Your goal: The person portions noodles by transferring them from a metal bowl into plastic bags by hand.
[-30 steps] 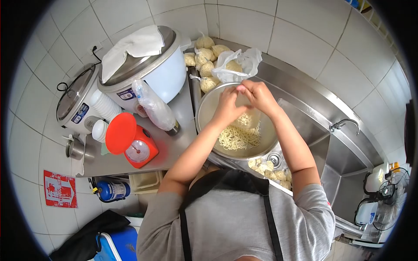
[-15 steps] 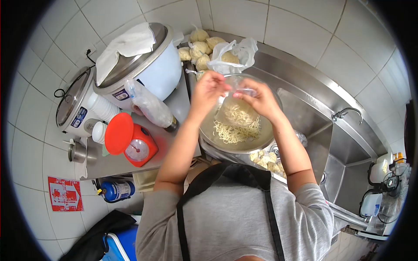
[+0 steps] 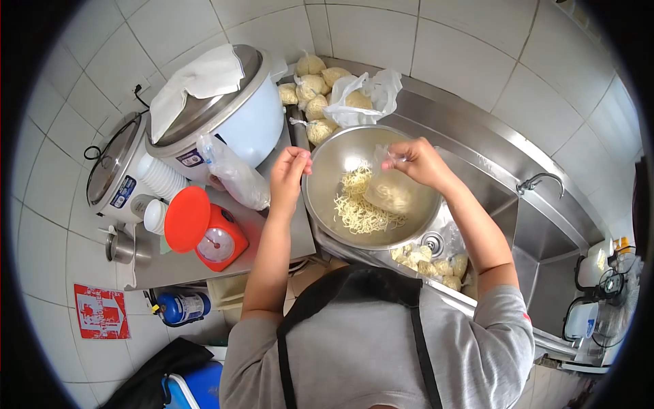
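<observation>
My right hand [image 3: 417, 163] pinches the top of a clear plastic bag [image 3: 390, 193] over the large metal bowl [image 3: 327, 151]. Noodles show inside the bag, which hangs low in the bowl. Loose pale noodles [image 3: 361, 213] lie in a pile at the bowl's bottom, beside the bag. Just outside the bowl's left rim is my left hand [image 3: 289, 174], its thumb and fingertips pressed together. Whatever those fingers may hold is too small to make out.
Knotted noodle bags [image 3: 312, 88] and a white plastic bag [image 3: 371, 95] lie behind the bowl. More small bags [image 3: 443, 269] sit in front of it at right. On the left stand a red scale [image 3: 221, 238], cups [image 3: 155, 217] and a large cooker [image 3: 248, 126]. A faucet [image 3: 541, 183] is right.
My hands have moved apart, the left one out past the bowl's left rim. The noodle bag has come down to the right in my right hand, and more of the loose pile shows.
</observation>
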Tool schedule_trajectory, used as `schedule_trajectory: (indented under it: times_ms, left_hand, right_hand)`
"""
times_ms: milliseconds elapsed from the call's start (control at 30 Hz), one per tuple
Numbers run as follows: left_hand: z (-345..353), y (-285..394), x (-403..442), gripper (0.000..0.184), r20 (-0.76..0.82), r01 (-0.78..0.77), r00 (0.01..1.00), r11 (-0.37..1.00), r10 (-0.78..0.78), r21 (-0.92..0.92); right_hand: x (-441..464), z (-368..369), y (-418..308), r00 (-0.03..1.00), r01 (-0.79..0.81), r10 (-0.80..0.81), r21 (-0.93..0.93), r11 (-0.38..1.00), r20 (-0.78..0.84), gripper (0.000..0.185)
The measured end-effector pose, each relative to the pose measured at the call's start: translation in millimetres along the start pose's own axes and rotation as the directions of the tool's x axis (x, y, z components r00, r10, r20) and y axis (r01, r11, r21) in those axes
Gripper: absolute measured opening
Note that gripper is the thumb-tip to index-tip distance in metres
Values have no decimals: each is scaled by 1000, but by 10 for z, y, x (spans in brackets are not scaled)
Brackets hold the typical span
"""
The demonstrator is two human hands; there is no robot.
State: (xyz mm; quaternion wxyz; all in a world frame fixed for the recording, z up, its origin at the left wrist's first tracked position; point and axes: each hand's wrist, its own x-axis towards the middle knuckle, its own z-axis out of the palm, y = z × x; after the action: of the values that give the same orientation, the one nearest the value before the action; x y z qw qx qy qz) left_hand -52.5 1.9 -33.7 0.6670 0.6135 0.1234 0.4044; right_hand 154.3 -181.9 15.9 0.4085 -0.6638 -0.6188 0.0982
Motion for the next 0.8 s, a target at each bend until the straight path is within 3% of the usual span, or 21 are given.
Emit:
schedule_trajectory:
  times_ms: [100, 200, 233, 267, 333, 433, 533, 567, 667, 767, 800]
  left_hand:
    - [26, 25, -80, 19, 85, 24, 996, 999, -26, 28]
    - [141, -7, -64, 42, 405, -127, 911, 986, 75, 103]
    - [223, -67, -8, 57, 520, -163, 853, 963, 29, 213]
    - [311, -141, -70, 73, 618, -180, 784, 929, -62, 322]
    - [585, -273, -74, 71, 748, -312, 662, 895, -37, 320]
    - [808, -483, -85, 56, 609, -54, 727, 857, -319, 513]
    - [830, -495, -54, 34, 635, -38, 733, 918, -243, 395]
    - [837, -532, -78, 21, 604, -114, 787, 932, -127, 345]
    - [798, -610, -112, 20, 548, -80, 819, 913, -168, 400]
    - [865, -632, -187, 19, 330, -288, 930, 878, 162, 381]
    - [871, -630, -190, 18, 331, -312, 925, 869, 186, 384]
  right_hand:
    - [-63, 92, -34, 994, -17, 37, 191, 981, -105, 14]
    - [-65, 111, 180, 983, -74, 54, 107, 992, 178, 10]
    - [-14, 53, 106, 950, 42, -66, 84, 996, 305, 10]
    - [-18, 77, -8, 943, 62, -99, 125, 990, 318, 10]
    - [98, 112, -261, 926, 115, -178, 200, 973, 333, 10]
    - [197, 213, -390, 874, 191, -260, 202, 961, 410, 13]
    - [212, 232, -442, 883, 220, -288, 215, 951, 370, 14]
    - [192, 237, -448, 892, 215, -288, 233, 948, 348, 14]
    - [183, 310, -417, 915, 99, -176, 221, 970, 364, 11]
    - [184, 408, -403, 918, 333, -365, 200, 922, 156, 7]
    - [153, 440, -412, 937, 321, -335, 129, 938, 104, 7]
